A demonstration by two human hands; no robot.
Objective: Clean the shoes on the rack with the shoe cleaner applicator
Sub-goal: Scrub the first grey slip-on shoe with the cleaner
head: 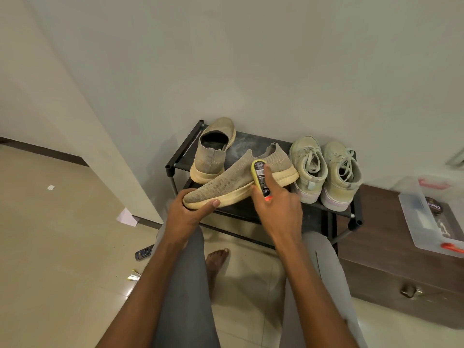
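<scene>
Left hand (187,209): fingers curled under the toe of the knit shoe (233,182), thumb (212,204) laid along the pale sole edge; it grips the toe from the near side and holds the shoe tilted on its side over the rack (175,162).

Right hand (278,209): wrapped round the applicator (261,179), index finger (270,175) stretched along its black labelled body, the other fingers curled beneath (their tips hidden). The yellow sponge head sits beyond the fingertip, pressed against the shoe's upper near the collar; a red end shows at the knuckles.

Knit shoe: toe in the left fingers, heel pointing away to the right, past the right index finger.

Second knit shoe (213,151): upright on the rack beyond the left hand, heel toward the camera, apart from both hands.

Laced pair (326,172): upright on the rack just right of the right hand, side by side, the nearer one close to the held shoe's heel.

Edges: the rack's back runs along the wall; its front rail lies under both wrists. A brown cabinet (391,259) with a clear box (426,222) stands beside the rack's right end. Open tiled floor (62,247) left of the left hand, with a remote (143,252) and paper scraps.
</scene>
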